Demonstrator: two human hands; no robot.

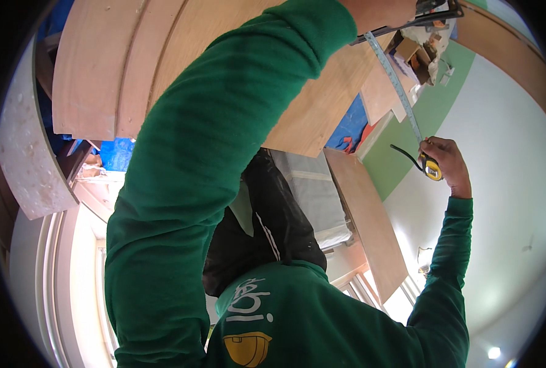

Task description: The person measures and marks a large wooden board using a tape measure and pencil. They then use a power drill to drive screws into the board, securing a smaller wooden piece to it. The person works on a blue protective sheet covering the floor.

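My right hand (449,161), out at the right, is closed round a yellow and black tape measure (432,167). A black strap curls off the case. The pale tape blade (397,84) is drawn out and runs up to the left, its far end meeting a dark, narrow bar (380,32). Next to that bar is my left hand (383,13), reached far forward at the top edge. Its fingers are mostly cut off by the picture's rim, so its grip does not show. Both my arms wear green sleeves.
Wooden panels (309,110) lie under and beyond my left arm. A long brown board (368,227) slants near a grey wrapped block (313,190). An open cardboard box (415,56) sits among clutter at the top right. A white and green wall (500,122) stands on the right.
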